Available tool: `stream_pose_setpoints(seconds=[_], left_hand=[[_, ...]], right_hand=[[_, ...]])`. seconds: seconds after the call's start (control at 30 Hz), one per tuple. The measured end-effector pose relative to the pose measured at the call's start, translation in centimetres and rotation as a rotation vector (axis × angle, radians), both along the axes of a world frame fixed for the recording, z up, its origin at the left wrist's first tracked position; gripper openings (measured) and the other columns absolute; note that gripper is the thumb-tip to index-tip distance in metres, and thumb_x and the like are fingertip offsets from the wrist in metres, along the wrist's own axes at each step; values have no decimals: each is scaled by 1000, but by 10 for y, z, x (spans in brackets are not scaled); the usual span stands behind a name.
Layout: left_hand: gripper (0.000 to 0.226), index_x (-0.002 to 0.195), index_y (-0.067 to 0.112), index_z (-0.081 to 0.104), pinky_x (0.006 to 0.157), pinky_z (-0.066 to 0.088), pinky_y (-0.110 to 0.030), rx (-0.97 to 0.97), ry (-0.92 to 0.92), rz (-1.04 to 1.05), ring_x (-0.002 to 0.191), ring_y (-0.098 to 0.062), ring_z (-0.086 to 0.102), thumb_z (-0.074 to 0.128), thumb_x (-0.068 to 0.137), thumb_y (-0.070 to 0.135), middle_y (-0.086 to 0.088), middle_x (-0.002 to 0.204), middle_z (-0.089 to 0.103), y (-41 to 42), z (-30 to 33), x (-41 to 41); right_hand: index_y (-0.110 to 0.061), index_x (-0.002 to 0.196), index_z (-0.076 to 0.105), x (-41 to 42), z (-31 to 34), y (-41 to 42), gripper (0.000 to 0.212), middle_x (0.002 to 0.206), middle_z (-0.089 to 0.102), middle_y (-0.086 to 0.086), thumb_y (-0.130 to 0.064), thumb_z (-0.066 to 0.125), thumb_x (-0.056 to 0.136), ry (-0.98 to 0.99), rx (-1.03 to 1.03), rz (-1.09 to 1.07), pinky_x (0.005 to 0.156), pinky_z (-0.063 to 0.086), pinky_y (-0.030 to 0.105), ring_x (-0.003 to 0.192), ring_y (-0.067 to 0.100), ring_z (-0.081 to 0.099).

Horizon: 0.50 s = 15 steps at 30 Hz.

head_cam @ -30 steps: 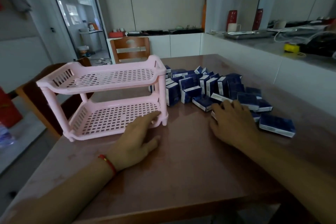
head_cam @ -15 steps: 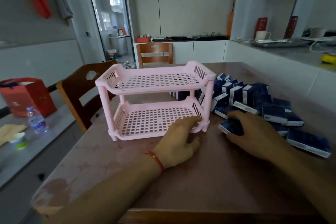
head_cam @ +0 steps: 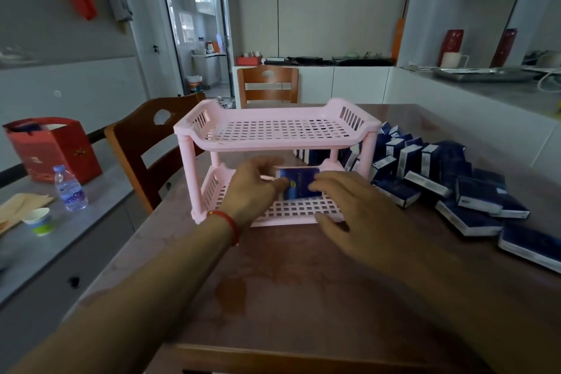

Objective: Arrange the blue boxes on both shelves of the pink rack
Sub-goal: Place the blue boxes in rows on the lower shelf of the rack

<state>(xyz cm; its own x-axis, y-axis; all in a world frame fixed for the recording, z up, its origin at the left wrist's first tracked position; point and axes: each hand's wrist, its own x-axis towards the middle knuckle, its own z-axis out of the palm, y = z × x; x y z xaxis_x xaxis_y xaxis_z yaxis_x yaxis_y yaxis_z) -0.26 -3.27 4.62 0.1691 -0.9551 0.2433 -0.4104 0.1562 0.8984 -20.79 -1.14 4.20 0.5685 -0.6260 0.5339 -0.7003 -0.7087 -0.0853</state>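
Head view, looking down at a brown table (head_cam: 291,288). In front of me stands the pink rack (head_cam: 277,161), two slotted shelves one above the other. Both my hands reach into the lower shelf (head_cam: 300,209). My left hand (head_cam: 253,188), with a red cord at the wrist, and my right hand (head_cam: 349,203) hold one blue box (head_cam: 297,184) between them, fingers curled onto its left and right ends. The box sits at the middle of the lower shelf, either resting on it or just above; I cannot tell which.

The top shelf (head_cam: 276,130) holds nothing. To the right of the rack lies a loose heap of blue boxes (head_cam: 440,179), some standing, some flat, spreading toward the table's near right edge; a few show behind the rack.

I judge the task barely begun: this is the first box going in, and the heap remains to be placed on both shelves.
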Motion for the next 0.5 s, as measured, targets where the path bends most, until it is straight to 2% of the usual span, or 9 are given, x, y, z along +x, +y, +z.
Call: stream_pose_setpoints(seconds=[0.03, 0.1, 0.2, 0.33, 0.5], left_hand=[[34, 125, 12, 65, 93, 56, -35, -12, -52, 26, 99, -20, 68, 67, 91, 7, -1, 111, 68, -10, 1, -1], [32, 121, 11, 68, 93, 50, -29, -44, -232, 31, 103, -18, 63, 66, 90, 4, 3, 108, 65, -32, 1, -9], [31, 114, 6, 72, 86, 38, -18, -65, -438, 5, 111, -18, 59, 63, 87, -3, -7, 116, 70, -59, 0, -21], [41, 127, 10, 65, 89, 32, -11, -29, -472, 24, 126, -22, 53, 61, 89, -3, -5, 135, 61, -83, -9, -26], [41, 124, 13, 66, 102, 42, -24, -81, -508, 6, 126, -26, 55, 65, 86, -3, -7, 134, 62, -95, -15, -22]], right_hand=[[-20, 125, 58, -7, 0, 1, 37, 127, 59, -5, -27, 63, 90, -29, -8, -14, 98, 39, 22, 118, 11, 52], [-24, 118, 63, -24, -3, -2, 28, 120, 63, -8, -24, 62, 91, -65, -1, -51, 95, 44, 20, 114, 8, 56], [-22, 109, 67, -46, -11, -11, 20, 109, 69, -5, -18, 61, 89, -79, -31, -46, 84, 56, 24, 102, 8, 63], [-17, 97, 69, -56, -19, -13, 15, 94, 71, -4, -15, 60, 86, -137, -22, 7, 74, 55, 17, 83, -1, 59], [-24, 100, 66, -55, -25, -18, 18, 99, 67, -13, -17, 59, 85, -218, 75, -5, 75, 52, 13, 86, -2, 61]])
